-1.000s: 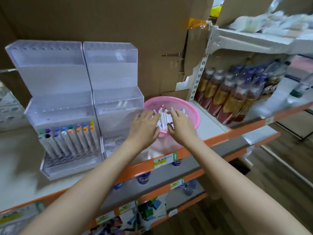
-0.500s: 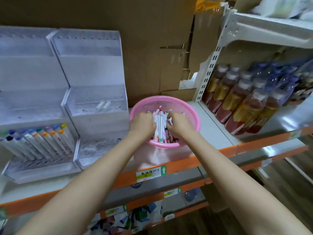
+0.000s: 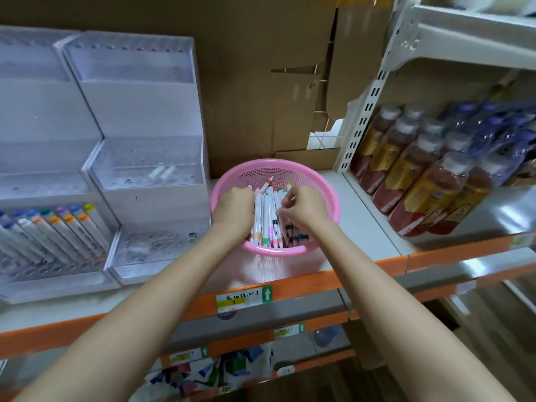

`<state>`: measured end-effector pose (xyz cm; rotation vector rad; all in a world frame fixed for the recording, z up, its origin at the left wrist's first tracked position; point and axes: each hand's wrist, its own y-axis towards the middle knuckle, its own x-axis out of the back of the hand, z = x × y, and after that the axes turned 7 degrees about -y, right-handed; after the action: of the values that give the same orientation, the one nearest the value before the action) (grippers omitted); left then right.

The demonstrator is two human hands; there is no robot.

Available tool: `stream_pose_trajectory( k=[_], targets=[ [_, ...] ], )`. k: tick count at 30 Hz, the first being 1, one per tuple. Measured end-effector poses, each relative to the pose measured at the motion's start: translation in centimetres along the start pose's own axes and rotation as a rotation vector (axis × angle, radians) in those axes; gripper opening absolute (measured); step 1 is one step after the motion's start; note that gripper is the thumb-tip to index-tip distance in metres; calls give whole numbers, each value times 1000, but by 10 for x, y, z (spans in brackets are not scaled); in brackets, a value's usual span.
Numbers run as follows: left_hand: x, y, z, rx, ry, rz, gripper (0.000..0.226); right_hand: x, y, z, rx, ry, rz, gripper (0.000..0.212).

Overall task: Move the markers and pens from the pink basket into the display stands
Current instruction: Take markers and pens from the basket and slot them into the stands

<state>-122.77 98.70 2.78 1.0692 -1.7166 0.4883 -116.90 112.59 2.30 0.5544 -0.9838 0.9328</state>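
A round pink basket (image 3: pixel 293 168) sits on the white shelf and holds several white markers (image 3: pixel 265 216) and dark pens (image 3: pixel 294 237). Both my hands are down inside it. My left hand (image 3: pixel 233 208) curls its fingers around markers at the left of the pile. At the right of the pile, my right hand (image 3: pixel 301 207) pinches a marker with its fingertips. Left of the basket stand two clear tiered display stands: the nearer one (image 3: pixel 145 175) has two white pieces lying on its middle tier, and the far-left one (image 3: pixel 43 227) carries a row of markers with coloured caps.
Cardboard sheets (image 3: pixel 261 82) back the shelf. To the right, packs of bottled drinks (image 3: pixel 420 175) fill a neighbouring shelf behind a white upright (image 3: pixel 365 111). The shelf has an orange front edge (image 3: pixel 290 288) with price labels. Lower shelves hold more goods.
My hands went from above the basket rim down into the pile and closed on markers. The camera moved closer and tilted down over the basket.
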Motion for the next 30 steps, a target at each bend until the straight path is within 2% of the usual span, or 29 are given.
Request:
stream_pose_trajectory(
  k=[4,7,12,19,24,30],
  targets=[
    [-1,0,2,-32,-80,-30,9,2,-1,0,-22,37,19,24],
    [-4,4,6,-34,-81,-33,17,3,-3,1,-26,53,29,39],
    [-2,5,9,-46,-103,-58,17,4,-2,0,-47,174,86,58],
    [-4,8,15,-86,-246,-68,26,7,-6,0,-35,249,208,53],
    [0,5,14,-75,-301,-94,56,6,-5,1,-16,311,126,52],
    [5,3,13,-111,-330,-92,63,10,-8,2,142,301,-2,61]
  ],
)
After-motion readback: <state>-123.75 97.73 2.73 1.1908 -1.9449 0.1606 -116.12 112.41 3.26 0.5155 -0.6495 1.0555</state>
